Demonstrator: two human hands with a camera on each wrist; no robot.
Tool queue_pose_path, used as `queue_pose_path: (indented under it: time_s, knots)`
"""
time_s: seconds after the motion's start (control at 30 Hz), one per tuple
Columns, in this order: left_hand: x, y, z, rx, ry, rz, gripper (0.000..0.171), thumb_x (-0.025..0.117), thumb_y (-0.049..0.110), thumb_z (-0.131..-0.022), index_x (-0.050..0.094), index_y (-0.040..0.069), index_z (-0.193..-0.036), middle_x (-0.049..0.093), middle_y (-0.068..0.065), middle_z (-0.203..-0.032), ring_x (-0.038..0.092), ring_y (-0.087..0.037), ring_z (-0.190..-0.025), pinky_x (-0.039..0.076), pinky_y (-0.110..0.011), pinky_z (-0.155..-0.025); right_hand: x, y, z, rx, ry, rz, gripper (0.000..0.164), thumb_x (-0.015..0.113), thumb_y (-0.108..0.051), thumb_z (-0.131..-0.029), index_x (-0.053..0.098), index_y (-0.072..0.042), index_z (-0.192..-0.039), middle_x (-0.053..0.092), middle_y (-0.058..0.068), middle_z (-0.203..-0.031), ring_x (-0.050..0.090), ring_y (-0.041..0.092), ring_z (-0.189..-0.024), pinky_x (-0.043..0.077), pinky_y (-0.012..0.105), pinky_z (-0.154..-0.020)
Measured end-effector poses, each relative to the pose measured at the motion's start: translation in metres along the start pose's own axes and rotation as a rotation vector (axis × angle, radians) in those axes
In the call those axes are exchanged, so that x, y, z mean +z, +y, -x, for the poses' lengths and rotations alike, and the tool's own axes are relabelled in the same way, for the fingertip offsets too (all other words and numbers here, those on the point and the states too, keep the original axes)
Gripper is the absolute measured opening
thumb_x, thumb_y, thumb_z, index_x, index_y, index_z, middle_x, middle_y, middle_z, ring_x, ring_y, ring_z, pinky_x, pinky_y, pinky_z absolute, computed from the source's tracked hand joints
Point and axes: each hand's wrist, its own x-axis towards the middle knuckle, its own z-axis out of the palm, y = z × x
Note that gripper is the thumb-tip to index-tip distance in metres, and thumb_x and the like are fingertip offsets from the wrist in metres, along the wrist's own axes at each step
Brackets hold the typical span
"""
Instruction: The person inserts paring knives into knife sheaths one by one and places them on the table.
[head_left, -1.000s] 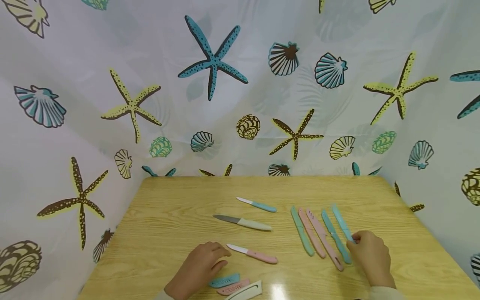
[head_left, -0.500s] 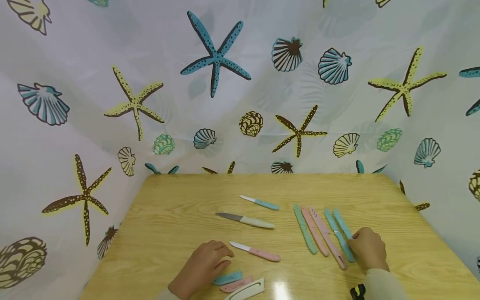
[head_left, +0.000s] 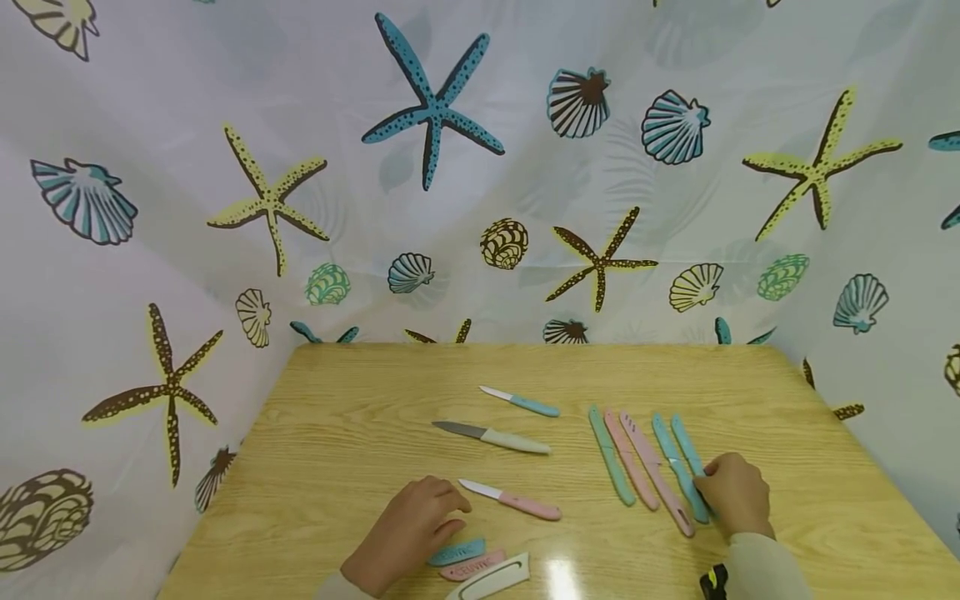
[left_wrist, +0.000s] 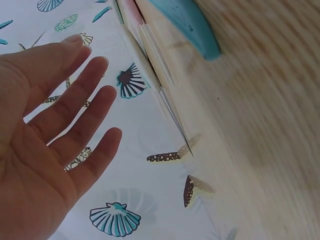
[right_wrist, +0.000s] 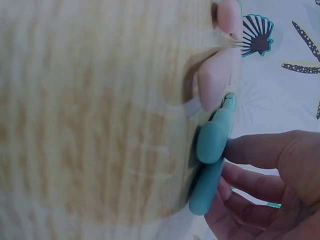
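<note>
Right hand pinching the outermost blue knife

The right hand is clamping its thumb and fingers on that knife's near end. Another blue knife is lying just left of this hand, two pink knives and a green knife farther left. The left hand is holding its fingers apart, a white-bladed pink knife lying to its right and three sheaths near its thumb.

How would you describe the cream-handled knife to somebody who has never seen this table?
On the wooden table, a blue-handled knife and a pink-handled knife show bare white blades. The cream-handled knife lies between them; only its blade is dark grey.
</note>
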Motion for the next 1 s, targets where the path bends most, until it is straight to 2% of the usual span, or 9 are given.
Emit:
queue_pose_path:
  time_s: [0.13, 0.3, 0.43, 0.53, 0.63, 0.73, 0.9, 1.0]
  knots:
    - [0.0, 0.0, 0.0, -0.006, -0.026, -0.002, 0.015, 0.074, 0.022, -0.084, 0.074, 0.017, -0.099, 0.067, 0.007, -0.098, 0.061, -0.011, -0.093, 0.053, -0.032, -0.078, -0.001, -0.002, 0.001, -0.002, 0.012, -0.002, 0.031, 0.066, -0.013, -0.083, 0.063, 0.015, -0.097, 0.064, 0.031, -0.093, 0.062, 0.043, -0.081, 0.051, 0.053, -0.067]
    - [0.0, 0.001, 0.003, -0.002, -0.053, 0.01, 0.015, 0.076, 0.02, -0.082, 0.074, 0.016, -0.097, 0.068, 0.008, -0.094, 0.06, -0.009, -0.087, 0.053, -0.028, -0.074, -0.003, -0.006, 0.009, -0.03, 0.05, -0.003, 0.039, 0.062, -0.015, -0.088, 0.059, 0.017, -0.11, 0.062, 0.034, -0.101, 0.062, 0.047, -0.085, 0.053, 0.051, -0.065]
    - [0.0, 0.003, 0.002, 0.005, -0.068, 0.031, 0.012, 0.076, 0.017, -0.082, 0.074, 0.014, -0.094, 0.068, 0.007, -0.09, 0.059, -0.006, -0.081, 0.051, -0.023, -0.07, -0.005, -0.011, 0.025, -0.075, 0.129, -0.025, 0.041, 0.059, -0.018, -0.091, 0.057, 0.014, -0.116, 0.062, 0.034, -0.104, 0.064, 0.042, -0.079, 0.053, 0.042, -0.056]
    - [0.001, 0.005, 0.001, 0.003, -0.093, 0.035, 0.009, 0.075, 0.015, -0.083, 0.075, 0.011, -0.092, 0.069, 0.005, -0.087, 0.059, -0.005, -0.077, 0.051, -0.021, -0.068, -0.007, -0.015, 0.04, -0.086, 0.15, -0.056, 0.041, 0.057, -0.022, -0.093, 0.058, 0.011, -0.117, 0.063, 0.031, -0.105, 0.065, 0.038, -0.076, 0.052, 0.035, -0.051]
    - [0.005, 0.007, 0.0, -0.025, -0.153, 0.021, 0.011, 0.075, 0.019, -0.083, 0.075, 0.012, -0.092, 0.067, 0.006, -0.084, 0.057, -0.004, -0.074, 0.05, -0.021, -0.065, -0.008, -0.015, 0.053, -0.062, 0.147, -0.089, 0.04, 0.057, -0.025, -0.094, 0.061, 0.008, -0.116, 0.067, 0.026, -0.101, 0.067, 0.035, -0.079, 0.051, 0.033, -0.054]
    - [0.009, 0.008, 0.0, -0.059, -0.204, 0.009, 0.016, 0.076, 0.025, -0.082, 0.075, 0.013, -0.093, 0.064, 0.007, -0.083, 0.055, -0.003, -0.072, 0.048, -0.021, -0.064, -0.007, -0.012, 0.064, -0.029, 0.131, -0.116, 0.041, 0.058, -0.029, -0.095, 0.063, 0.006, -0.115, 0.069, 0.022, -0.098, 0.067, 0.033, -0.082, 0.052, 0.038, -0.06]
    - [0.011, 0.009, 0.0, -0.062, -0.207, -0.013, 0.023, 0.08, 0.028, -0.077, 0.074, 0.014, -0.094, 0.063, 0.008, -0.083, 0.052, -0.003, -0.072, 0.047, -0.022, -0.065, -0.005, -0.006, 0.079, -0.017, 0.089, -0.127, 0.044, 0.057, -0.032, -0.096, 0.061, 0.006, -0.117, 0.068, 0.019, -0.098, 0.066, 0.034, -0.085, 0.054, 0.044, -0.065]
    - [0.013, 0.009, 0.0, -0.06, -0.205, -0.012, 0.026, 0.082, 0.029, -0.074, 0.073, 0.015, -0.094, 0.062, 0.008, -0.084, 0.052, -0.003, -0.071, 0.046, -0.021, -0.064, -0.003, -0.006, 0.088, -0.013, 0.075, -0.132, 0.044, 0.057, -0.033, -0.096, 0.062, 0.005, -0.117, 0.068, 0.017, -0.097, 0.067, 0.031, -0.083, 0.055, 0.039, -0.06]
